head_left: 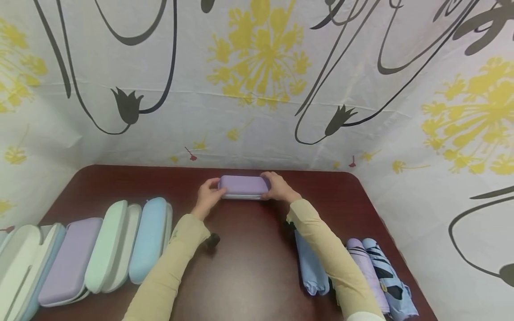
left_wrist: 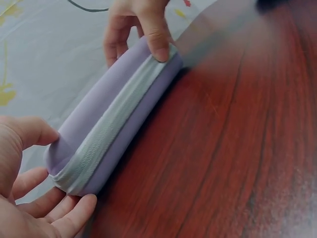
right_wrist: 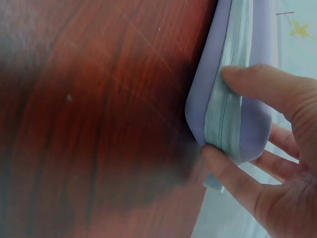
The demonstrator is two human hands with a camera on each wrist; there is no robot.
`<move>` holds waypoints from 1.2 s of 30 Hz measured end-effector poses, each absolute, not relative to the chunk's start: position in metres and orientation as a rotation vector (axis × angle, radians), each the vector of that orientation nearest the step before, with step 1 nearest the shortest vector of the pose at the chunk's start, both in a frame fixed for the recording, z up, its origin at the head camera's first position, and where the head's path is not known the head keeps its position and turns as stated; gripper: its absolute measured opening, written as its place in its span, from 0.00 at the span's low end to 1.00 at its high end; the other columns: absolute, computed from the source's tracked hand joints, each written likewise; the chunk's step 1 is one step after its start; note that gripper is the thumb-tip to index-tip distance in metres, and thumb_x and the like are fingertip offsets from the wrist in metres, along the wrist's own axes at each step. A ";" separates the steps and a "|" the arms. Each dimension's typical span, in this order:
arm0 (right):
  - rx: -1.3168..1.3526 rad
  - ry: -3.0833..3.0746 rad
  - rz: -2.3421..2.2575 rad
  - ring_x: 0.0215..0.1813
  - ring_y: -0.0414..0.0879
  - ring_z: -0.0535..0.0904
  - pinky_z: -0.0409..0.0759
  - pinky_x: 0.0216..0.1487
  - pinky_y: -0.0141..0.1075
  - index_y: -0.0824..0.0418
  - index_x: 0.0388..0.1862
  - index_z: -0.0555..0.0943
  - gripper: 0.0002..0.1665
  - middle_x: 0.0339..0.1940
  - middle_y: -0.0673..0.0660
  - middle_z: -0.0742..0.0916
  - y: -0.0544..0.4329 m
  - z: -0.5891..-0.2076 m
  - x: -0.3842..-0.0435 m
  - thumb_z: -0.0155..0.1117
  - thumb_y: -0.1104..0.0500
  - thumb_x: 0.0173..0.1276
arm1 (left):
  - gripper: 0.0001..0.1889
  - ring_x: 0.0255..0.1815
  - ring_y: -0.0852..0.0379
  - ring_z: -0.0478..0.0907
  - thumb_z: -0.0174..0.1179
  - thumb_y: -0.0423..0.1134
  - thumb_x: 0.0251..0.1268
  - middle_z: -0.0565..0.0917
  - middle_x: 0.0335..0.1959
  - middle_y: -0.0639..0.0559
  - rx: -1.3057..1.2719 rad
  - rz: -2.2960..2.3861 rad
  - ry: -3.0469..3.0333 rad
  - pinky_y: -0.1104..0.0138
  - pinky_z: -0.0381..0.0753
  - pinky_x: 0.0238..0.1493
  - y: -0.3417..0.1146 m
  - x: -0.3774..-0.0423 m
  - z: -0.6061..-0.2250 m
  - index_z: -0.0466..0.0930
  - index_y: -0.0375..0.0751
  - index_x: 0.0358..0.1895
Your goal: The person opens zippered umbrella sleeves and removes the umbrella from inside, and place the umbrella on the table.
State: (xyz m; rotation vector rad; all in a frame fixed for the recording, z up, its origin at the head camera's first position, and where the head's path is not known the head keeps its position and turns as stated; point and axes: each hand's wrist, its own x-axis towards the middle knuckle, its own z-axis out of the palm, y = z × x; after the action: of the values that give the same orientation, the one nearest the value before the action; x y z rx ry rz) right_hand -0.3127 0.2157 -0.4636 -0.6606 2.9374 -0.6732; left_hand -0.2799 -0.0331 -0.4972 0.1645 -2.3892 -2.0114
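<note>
A lilac zippered case [head_left: 244, 185] with a pale zip band lies near the far edge of the table, its long side facing me. My left hand [head_left: 209, 196] grips its left end, with the thumb and fingers spread round the corner in the left wrist view [left_wrist: 29, 183]. At the opposite end, my right hand [head_left: 279, 187] holds the case between thumb and fingers. In the right wrist view, fingertips [right_wrist: 235, 79] of that hand touch the zip band. The case looks zipped along the side that shows; its far side is hidden.
Along the left stand several cases: a light blue one [head_left: 148, 240], a mint one [head_left: 106, 245], a lilac one [head_left: 72, 261] and a white open one [head_left: 18, 258]. On the right lie folded umbrellas: blue [head_left: 311, 267], lilac [head_left: 367, 272] and patterned blue [head_left: 387, 276]. A patterned cloth [head_left: 192, 67] hangs behind the table [head_left: 241, 267].
</note>
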 end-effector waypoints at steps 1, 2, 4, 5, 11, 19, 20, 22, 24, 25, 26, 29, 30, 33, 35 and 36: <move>-0.658 2.938 -0.682 0.53 0.57 0.73 0.71 0.55 0.47 0.65 0.59 0.71 0.43 0.55 0.66 0.76 0.216 -0.464 -0.312 0.77 0.59 0.42 | 0.26 0.52 0.42 0.76 0.63 0.32 0.54 0.74 0.58 0.36 0.176 -2.019 -2.388 0.58 0.78 0.46 -0.033 -0.280 -0.497 0.71 0.33 0.59; -0.651 2.939 -0.690 0.53 0.57 0.73 0.71 0.55 0.47 0.65 0.59 0.71 0.43 0.54 0.66 0.76 0.216 -0.464 -0.311 0.77 0.59 0.42 | 0.26 0.51 0.43 0.76 0.63 0.32 0.54 0.74 0.58 0.36 0.183 -2.021 -2.390 0.59 0.78 0.45 -0.033 -0.279 -0.497 0.71 0.33 0.59; -0.641 2.945 -0.700 0.53 0.57 0.73 0.71 0.55 0.47 0.66 0.58 0.72 0.42 0.54 0.65 0.77 0.215 -0.465 -0.309 0.77 0.60 0.41 | 0.26 0.50 0.44 0.77 0.63 0.31 0.54 0.74 0.57 0.36 0.191 -2.041 -2.386 0.62 0.78 0.42 -0.034 -0.279 -0.497 0.71 0.33 0.59; -0.633 2.946 -0.704 0.53 0.56 0.73 0.71 0.54 0.46 0.66 0.58 0.72 0.42 0.54 0.65 0.77 0.215 -0.466 -0.307 0.77 0.60 0.41 | 0.26 0.50 0.44 0.77 0.63 0.31 0.54 0.74 0.57 0.36 0.198 -2.052 -2.385 0.63 0.78 0.40 -0.034 -0.278 -0.496 0.71 0.33 0.59; -0.597 2.937 -0.734 0.52 0.55 0.73 0.71 0.55 0.46 0.66 0.58 0.72 0.42 0.53 0.63 0.78 0.210 -0.465 -0.294 0.77 0.62 0.41 | 0.26 0.45 0.47 0.76 0.63 0.32 0.53 0.75 0.54 0.36 0.227 -2.082 -2.404 0.67 0.77 0.37 -0.038 -0.270 -0.495 0.71 0.33 0.58; -0.582 2.956 -0.765 0.49 0.55 0.74 0.74 0.51 0.47 0.67 0.57 0.73 0.41 0.50 0.63 0.79 0.200 -0.464 -0.266 0.77 0.62 0.41 | 0.26 0.48 0.45 0.76 0.63 0.32 0.52 0.74 0.56 0.37 0.247 -2.032 -2.472 0.64 0.79 0.38 -0.046 -0.249 -0.492 0.71 0.33 0.58; -0.578 2.958 -0.771 0.48 0.55 0.75 0.74 0.50 0.47 0.67 0.57 0.73 0.41 0.49 0.63 0.79 0.199 -0.463 -0.261 0.78 0.62 0.41 | 0.27 0.48 0.46 0.75 0.63 0.32 0.51 0.74 0.56 0.37 0.262 -2.031 -2.480 0.64 0.79 0.38 -0.046 -0.246 -0.491 0.71 0.33 0.58; -0.565 2.957 -0.779 0.48 0.55 0.75 0.75 0.49 0.47 0.67 0.57 0.73 0.41 0.50 0.63 0.79 0.197 -0.463 -0.253 0.78 0.62 0.41 | 0.26 0.47 0.46 0.76 0.63 0.31 0.51 0.74 0.55 0.37 0.273 -2.030 -2.494 0.64 0.79 0.38 -0.047 -0.240 -0.490 0.71 0.33 0.57; -0.555 2.955 -0.783 0.48 0.55 0.75 0.76 0.48 0.47 0.67 0.57 0.73 0.41 0.50 0.63 0.79 0.196 -0.463 -0.245 0.78 0.62 0.41 | 0.26 0.47 0.45 0.76 0.62 0.30 0.50 0.74 0.54 0.35 0.284 -2.021 -2.505 0.64 0.79 0.38 -0.047 -0.233 -0.489 0.71 0.32 0.57; -0.549 2.951 -0.789 0.49 0.55 0.75 0.76 0.48 0.47 0.67 0.57 0.73 0.41 0.51 0.64 0.79 0.195 -0.462 -0.241 0.78 0.62 0.41 | 0.26 0.46 0.45 0.76 0.62 0.30 0.50 0.74 0.54 0.35 0.289 -2.004 -2.516 0.64 0.79 0.37 -0.047 -0.229 -0.488 0.71 0.32 0.57; -0.544 2.949 -0.796 0.49 0.55 0.75 0.76 0.48 0.46 0.67 0.58 0.73 0.42 0.51 0.64 0.78 0.194 -0.462 -0.237 0.78 0.62 0.41 | 0.26 0.46 0.45 0.76 0.62 0.30 0.50 0.75 0.54 0.35 0.295 -1.991 -2.526 0.64 0.79 0.37 -0.047 -0.226 -0.487 0.71 0.32 0.57; -0.539 2.939 -0.812 0.49 0.55 0.75 0.76 0.48 0.46 0.66 0.58 0.72 0.42 0.52 0.63 0.78 0.193 -0.462 -0.224 0.78 0.62 0.41 | 0.27 0.45 0.44 0.77 0.61 0.30 0.48 0.75 0.53 0.34 0.307 -1.933 -2.554 0.64 0.79 0.36 -0.048 -0.213 -0.485 0.71 0.31 0.56; -0.541 2.935 -0.818 0.49 0.54 0.75 0.76 0.48 0.46 0.66 0.58 0.72 0.42 0.53 0.63 0.78 0.192 -0.462 -0.220 0.78 0.62 0.42 | 0.27 0.45 0.44 0.77 0.61 0.30 0.47 0.75 0.53 0.33 0.314 -1.914 -2.563 0.63 0.79 0.36 -0.048 -0.208 -0.484 0.71 0.31 0.56; -0.550 2.934 -0.835 0.48 0.54 0.75 0.77 0.47 0.47 0.66 0.58 0.72 0.41 0.53 0.62 0.78 0.191 -0.462 -0.207 0.78 0.62 0.41 | 0.27 0.46 0.43 0.77 0.61 0.30 0.47 0.75 0.53 0.32 0.321 -1.872 -2.581 0.62 0.79 0.37 -0.049 -0.193 -0.484 0.71 0.31 0.56; -0.568 2.935 -0.850 0.47 0.54 0.75 0.77 0.45 0.46 0.65 0.57 0.73 0.41 0.53 0.62 0.78 0.191 -0.462 -0.198 0.78 0.62 0.41 | 0.27 0.46 0.43 0.78 0.61 0.30 0.47 0.75 0.53 0.32 0.327 -1.859 -2.587 0.61 0.79 0.37 -0.050 -0.183 -0.484 0.71 0.31 0.56; -0.581 2.937 -0.856 0.47 0.54 0.75 0.77 0.45 0.46 0.66 0.57 0.73 0.41 0.52 0.62 0.78 0.191 -0.463 -0.194 0.78 0.63 0.41 | 0.27 0.46 0.43 0.78 0.62 0.30 0.47 0.75 0.53 0.32 0.325 -1.857 -2.588 0.61 0.79 0.37 -0.050 -0.178 -0.485 0.71 0.31 0.56</move>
State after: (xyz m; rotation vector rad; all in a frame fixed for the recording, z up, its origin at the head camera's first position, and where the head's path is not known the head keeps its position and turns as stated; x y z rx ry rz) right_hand -0.1942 0.1913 -0.4628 -0.5813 2.9370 -0.8559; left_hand -0.1779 -0.0502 -0.4847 0.3247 -2.5884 -1.8569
